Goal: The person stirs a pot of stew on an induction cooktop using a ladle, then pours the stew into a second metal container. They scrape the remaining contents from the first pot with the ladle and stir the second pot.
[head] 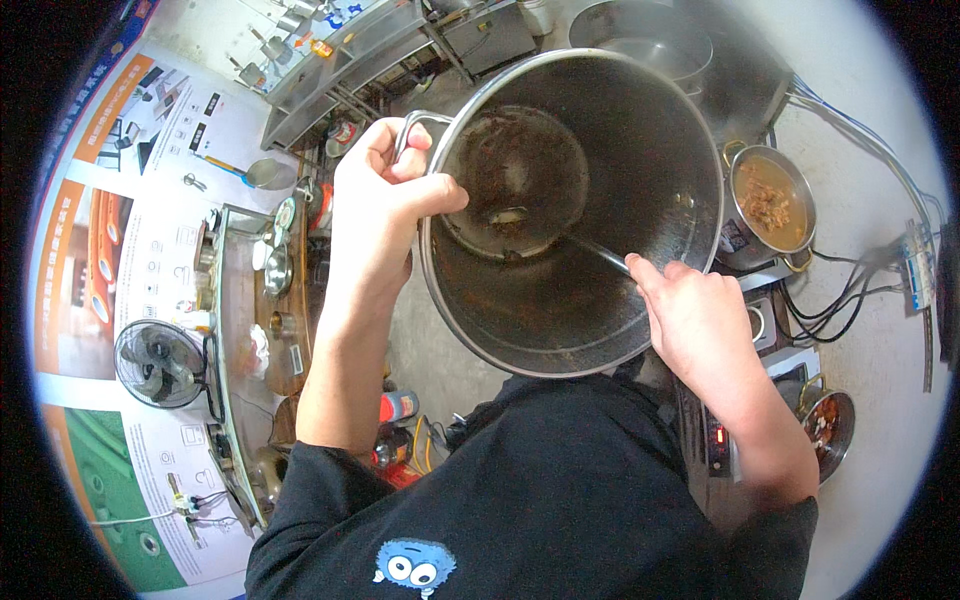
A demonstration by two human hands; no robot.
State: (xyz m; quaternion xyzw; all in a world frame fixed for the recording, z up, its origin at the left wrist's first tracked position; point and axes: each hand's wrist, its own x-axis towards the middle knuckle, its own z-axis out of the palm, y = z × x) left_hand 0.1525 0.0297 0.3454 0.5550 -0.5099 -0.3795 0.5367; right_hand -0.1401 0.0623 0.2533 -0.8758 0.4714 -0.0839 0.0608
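Note:
A large, deep metal stockpot [574,330] is held up before me, its open mouth turned toward the camera. My left hand [397,176] grips its wire loop handle [429,117], the thumb lying over the rim. Dark residue marks the pot's bottom, where a pale piece of something [508,215] lies at the lower edge. Inside the pot, my right hand [686,307] holds a thin metal utensil by its handle [606,256]. The far end of that utensil is dark and hard to make out against the bottom.
On the right, a pot of broth and meat [772,202] and another pot with food [825,427] stand by cooktops and black cables. A wide metal pot [645,45] is behind. To the left are a cluttered shelf [240,300] and a fan [159,364]; bottles [397,406] stand low.

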